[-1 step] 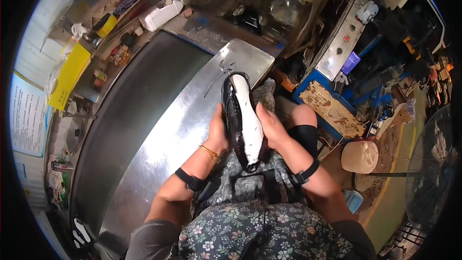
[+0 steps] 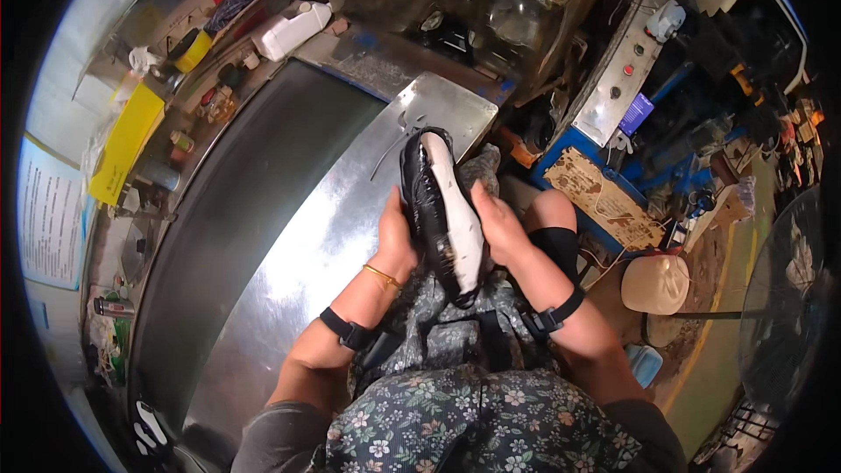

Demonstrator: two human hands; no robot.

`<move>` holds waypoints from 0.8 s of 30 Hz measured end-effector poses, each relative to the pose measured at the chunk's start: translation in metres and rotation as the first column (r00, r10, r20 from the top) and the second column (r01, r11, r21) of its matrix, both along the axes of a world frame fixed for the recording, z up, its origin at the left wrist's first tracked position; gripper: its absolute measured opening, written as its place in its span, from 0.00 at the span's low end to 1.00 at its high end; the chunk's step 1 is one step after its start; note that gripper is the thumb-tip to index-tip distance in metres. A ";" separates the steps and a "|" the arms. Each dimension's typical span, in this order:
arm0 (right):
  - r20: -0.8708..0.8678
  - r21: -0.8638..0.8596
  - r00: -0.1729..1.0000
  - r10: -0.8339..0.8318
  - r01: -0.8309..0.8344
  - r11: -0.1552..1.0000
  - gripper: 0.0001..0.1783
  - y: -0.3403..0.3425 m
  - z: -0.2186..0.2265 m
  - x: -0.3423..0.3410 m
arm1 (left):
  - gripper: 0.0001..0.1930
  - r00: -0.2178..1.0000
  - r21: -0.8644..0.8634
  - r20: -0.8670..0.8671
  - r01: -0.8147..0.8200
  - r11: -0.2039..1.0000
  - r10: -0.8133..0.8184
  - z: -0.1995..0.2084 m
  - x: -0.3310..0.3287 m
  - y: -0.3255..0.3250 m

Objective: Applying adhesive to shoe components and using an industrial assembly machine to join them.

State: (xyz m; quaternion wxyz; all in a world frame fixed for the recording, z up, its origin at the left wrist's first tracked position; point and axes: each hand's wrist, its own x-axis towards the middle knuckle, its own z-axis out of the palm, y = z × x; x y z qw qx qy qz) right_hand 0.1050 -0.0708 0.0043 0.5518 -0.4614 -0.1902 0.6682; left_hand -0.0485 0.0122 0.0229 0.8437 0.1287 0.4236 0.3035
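Observation:
Between my two hands is a black shoe (image 2: 427, 203), glossy and wrinkled along its side, its white bottom (image 2: 455, 206) turned up and to the right. One end points away from me and the other toward my lap. My left hand (image 2: 396, 236) presses on its black left side, fingers mostly hidden beneath. On the opposite side my right hand (image 2: 501, 226) grips the edge by the white bottom, thumb along it. The shoe is held above my lap, at the right edge of a shiny metal plate (image 2: 280, 271).
Left of the plate runs a dark conveyor belt (image 2: 254, 149). A shelf beyond it bears a white jug (image 2: 293, 31) and a yellow tape roll (image 2: 193, 51). To the right are a button panel (image 2: 604, 96), a beige canister (image 2: 655, 285) and a fan (image 2: 788, 298).
The shoe has rolled slightly in my hands, so more of its black left side shows and the white bottom faces further right. Both hands keep their hold.

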 end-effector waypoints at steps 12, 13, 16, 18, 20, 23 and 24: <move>0.662 0.454 0.475 -0.580 0.361 0.815 0.38 -0.153 0.102 0.177 | 0.18 0.649 0.523 -0.591 0.760 0.386 -0.478 -0.030 -0.024 -0.043; 0.768 0.501 0.232 -0.597 0.363 0.785 0.37 -0.159 0.114 0.207 | 0.16 0.680 0.576 -0.601 0.733 0.363 -0.420 -0.041 -0.031 -0.045; 0.769 0.638 -0.217 -0.602 0.323 0.699 0.34 -0.169 0.147 0.309 | 0.11 0.731 0.678 -0.633 0.683 0.273 -0.255 -0.064 -0.045 -0.050; 0.754 0.621 -0.524 -0.395 0.373 0.690 0.34 -0.179 0.163 0.369 | 0.09 0.704 0.627 -0.643 0.710 0.320 -0.302 -0.071 -0.047 -0.053; 0.836 0.547 -0.415 -0.359 0.579 0.605 0.36 -0.186 0.168 0.414 | 0.09 0.720 0.626 -0.622 0.693 0.357 -0.309 -0.075 -0.043 -0.054; 0.878 0.462 -0.410 -0.249 0.585 0.667 0.38 -0.192 0.179 0.455 | 0.08 0.725 0.658 -0.655 0.686 0.310 -0.214 -0.077 -0.034 -0.053; 0.898 0.427 -0.370 -0.236 0.613 0.664 0.38 -0.192 0.183 0.460 | 0.08 0.708 0.615 -0.664 0.701 0.362 -0.241 -0.076 -0.032 -0.053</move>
